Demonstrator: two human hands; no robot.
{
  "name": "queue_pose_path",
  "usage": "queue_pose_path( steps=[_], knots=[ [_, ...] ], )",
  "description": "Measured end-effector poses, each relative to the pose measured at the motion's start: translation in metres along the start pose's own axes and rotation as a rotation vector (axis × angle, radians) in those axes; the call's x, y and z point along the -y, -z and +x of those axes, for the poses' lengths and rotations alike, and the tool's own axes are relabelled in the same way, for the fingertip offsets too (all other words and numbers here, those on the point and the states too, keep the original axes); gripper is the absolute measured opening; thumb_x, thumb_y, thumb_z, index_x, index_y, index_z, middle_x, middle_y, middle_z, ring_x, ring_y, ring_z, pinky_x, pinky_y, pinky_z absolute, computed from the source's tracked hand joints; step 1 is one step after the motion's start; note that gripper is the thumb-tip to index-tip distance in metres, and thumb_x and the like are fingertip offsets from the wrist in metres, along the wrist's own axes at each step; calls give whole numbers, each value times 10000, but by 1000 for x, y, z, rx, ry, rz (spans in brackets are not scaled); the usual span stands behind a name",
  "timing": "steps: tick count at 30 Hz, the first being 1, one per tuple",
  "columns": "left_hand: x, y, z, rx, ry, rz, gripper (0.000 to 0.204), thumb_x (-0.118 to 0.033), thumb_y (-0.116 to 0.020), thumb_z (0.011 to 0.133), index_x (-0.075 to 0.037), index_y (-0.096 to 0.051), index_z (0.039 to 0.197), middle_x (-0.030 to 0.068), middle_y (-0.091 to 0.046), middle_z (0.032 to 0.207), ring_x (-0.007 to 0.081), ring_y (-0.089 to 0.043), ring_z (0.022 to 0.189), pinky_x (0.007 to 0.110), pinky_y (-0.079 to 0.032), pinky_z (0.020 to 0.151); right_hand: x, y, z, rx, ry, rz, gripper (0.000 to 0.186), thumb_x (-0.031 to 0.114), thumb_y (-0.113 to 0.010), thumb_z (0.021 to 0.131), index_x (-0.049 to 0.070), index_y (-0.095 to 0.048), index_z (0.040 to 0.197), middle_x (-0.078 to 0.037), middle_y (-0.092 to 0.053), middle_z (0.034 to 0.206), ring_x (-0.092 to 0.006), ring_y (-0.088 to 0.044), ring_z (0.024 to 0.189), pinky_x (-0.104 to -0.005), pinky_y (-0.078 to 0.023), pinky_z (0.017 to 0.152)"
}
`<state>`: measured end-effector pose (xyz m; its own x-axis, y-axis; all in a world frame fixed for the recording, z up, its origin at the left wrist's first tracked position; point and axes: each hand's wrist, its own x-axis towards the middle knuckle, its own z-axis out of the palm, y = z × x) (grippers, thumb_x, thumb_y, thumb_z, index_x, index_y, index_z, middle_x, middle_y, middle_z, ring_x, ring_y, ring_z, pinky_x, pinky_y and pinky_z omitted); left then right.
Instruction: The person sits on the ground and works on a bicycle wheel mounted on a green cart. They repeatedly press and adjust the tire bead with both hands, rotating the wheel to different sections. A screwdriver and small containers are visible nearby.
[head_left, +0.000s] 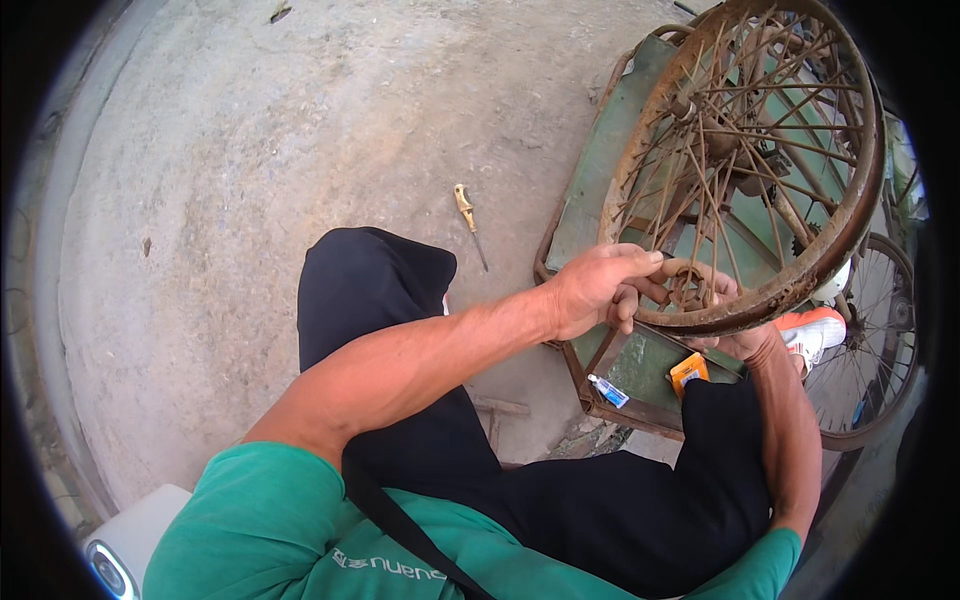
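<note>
A rusty spoked wheel rim is tilted up over a green metal cart. My left hand is at the rim's near side, fingers curled among the lower spokes; what they grip is unclear. My right hand is curled round the same part of the rim from beneath, partly hidden by it. A small rusty ring-like piece shows between the two hands. Below them on the cart lie a blue-and-white tube and an orange packet.
A yellow-handled screwdriver lies on the concrete floor ahead of my bent left knee. Another spoked wheel stands at the right beside an orange-and-white shoe. A white casing is at the lower left.
</note>
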<state>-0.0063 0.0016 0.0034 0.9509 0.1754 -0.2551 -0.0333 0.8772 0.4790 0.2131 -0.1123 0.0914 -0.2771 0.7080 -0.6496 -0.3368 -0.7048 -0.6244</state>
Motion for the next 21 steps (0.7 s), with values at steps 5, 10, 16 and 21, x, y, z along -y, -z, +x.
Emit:
queue_pose_path(
  steps=[5, 10, 16, 21],
  knots=[
    [-3, 1, 1, -32, 23, 46, 446, -398, -574, 1060, 14, -587, 1232, 137, -660, 1037, 69, -535, 573, 288, -560, 536, 4, -10, 4, -45, 76, -185, 817, 577, -780, 872, 28, -515, 1417, -95, -682, 1225, -148, -667, 982, -258, -525, 712],
    [3, 4, 3, -48, -6, 50, 386, -371, -623, 1032, -6, -571, 1148, 133, -655, 1011, 87, -536, 544, 300, -536, 503, -9, -6, 5, -167, 147, -243, 718, 531, -772, 901, 14, -562, 1353, -76, -660, 1185, -175, -644, 1071, -316, -530, 907],
    [6, 0, 4, -47, -32, 80, 393, -348, -616, 1034, 16, -589, 1182, 127, -674, 1020, 64, -512, 558, 268, -527, 501, -3, -11, -2, -295, 144, -453, 598, 459, -745, 955, 4, -584, 1307, -82, -663, 1169, -179, -639, 1071, -328, -528, 922],
    [7, 7, 3, -72, -62, 122, 388, -348, -603, 1036, 22, -602, 1152, 104, -677, 992, 49, -487, 548, 250, -528, 501, 0, -22, 5, -394, 134, -664, 408, 374, -703, 1000, 15, -639, 1181, -27, -671, 1005, -106, -625, 927, -293, -525, 815]
  ],
)
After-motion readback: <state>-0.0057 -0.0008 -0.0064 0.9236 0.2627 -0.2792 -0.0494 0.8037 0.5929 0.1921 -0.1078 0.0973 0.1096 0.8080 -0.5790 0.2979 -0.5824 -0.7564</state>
